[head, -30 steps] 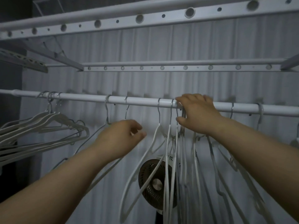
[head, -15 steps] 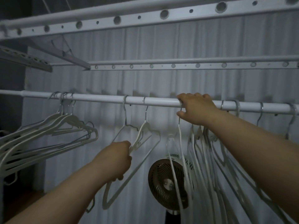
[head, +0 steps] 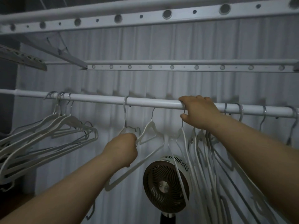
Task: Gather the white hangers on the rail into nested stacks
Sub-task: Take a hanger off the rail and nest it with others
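White hangers [head: 150, 131] in hands [head: 121, 151]

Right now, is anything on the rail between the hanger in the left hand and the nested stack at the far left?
Yes. The left hand grips one white hanger; another hanger hooks the rail just left of it. Beyond that, bare rail runs to the nested stack.
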A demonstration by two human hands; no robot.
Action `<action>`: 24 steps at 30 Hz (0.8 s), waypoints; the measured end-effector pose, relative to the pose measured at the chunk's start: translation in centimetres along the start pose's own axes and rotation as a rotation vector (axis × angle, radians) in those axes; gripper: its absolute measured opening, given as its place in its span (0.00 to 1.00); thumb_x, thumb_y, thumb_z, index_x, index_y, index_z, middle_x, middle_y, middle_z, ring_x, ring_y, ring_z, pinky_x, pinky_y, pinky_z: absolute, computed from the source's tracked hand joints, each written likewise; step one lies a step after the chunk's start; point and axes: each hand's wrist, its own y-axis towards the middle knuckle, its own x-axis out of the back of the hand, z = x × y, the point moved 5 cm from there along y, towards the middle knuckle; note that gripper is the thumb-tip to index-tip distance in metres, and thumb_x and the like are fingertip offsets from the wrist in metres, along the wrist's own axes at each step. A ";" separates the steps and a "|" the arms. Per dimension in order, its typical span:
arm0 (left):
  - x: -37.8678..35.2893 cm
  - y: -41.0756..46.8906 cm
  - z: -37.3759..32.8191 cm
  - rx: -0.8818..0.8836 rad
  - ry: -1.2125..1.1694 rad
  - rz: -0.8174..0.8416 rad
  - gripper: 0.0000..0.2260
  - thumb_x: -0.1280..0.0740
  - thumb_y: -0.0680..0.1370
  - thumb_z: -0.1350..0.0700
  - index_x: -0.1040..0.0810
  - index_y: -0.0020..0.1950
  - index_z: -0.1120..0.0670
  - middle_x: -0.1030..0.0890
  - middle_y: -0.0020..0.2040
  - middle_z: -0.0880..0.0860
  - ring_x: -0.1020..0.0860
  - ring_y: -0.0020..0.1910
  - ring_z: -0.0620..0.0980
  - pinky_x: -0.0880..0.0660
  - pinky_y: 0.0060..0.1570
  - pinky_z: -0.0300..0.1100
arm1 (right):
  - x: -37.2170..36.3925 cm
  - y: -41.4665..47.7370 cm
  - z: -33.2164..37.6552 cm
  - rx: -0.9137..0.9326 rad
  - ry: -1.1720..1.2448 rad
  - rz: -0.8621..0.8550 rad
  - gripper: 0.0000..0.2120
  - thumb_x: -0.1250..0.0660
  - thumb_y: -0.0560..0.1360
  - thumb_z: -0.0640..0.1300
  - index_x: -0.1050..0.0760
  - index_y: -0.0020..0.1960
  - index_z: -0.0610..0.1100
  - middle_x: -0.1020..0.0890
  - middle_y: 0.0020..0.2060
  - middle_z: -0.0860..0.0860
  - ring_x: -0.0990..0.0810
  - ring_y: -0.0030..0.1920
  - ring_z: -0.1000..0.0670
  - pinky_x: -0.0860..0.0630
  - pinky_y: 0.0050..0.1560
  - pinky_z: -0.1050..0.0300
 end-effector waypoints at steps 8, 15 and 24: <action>-1.7 -3.4 3.0 0.030 -0.065 0.021 0.17 0.41 0.77 0.61 0.29 0.65 0.51 0.18 0.52 0.53 0.26 0.27 0.44 0.23 0.38 0.39 | -0.1 -0.6 1.2 0.088 0.009 -0.057 0.30 0.39 0.76 0.51 0.46 0.74 0.47 0.38 0.72 0.49 0.41 0.72 0.46 0.48 0.72 0.50; -0.7 -9.4 6.2 0.052 -0.119 0.027 0.14 0.43 0.79 0.57 0.28 0.64 0.47 0.20 0.37 0.43 0.26 0.24 0.41 0.26 0.31 0.31 | 0.6 -2.5 6.1 0.270 0.031 -0.067 0.29 0.40 0.76 0.50 0.45 0.74 0.46 0.39 0.73 0.48 0.42 0.73 0.46 0.48 0.72 0.52; 2.8 -17.5 11.7 0.030 -0.122 0.093 0.09 0.40 0.78 0.53 0.29 0.41 0.39 0.19 0.32 0.40 0.26 0.23 0.40 0.28 0.29 0.33 | 1.6 -6.5 13.2 0.374 0.318 0.277 0.18 0.42 0.78 0.47 0.33 0.68 0.47 0.27 0.65 0.48 0.26 0.61 0.47 0.31 0.58 0.56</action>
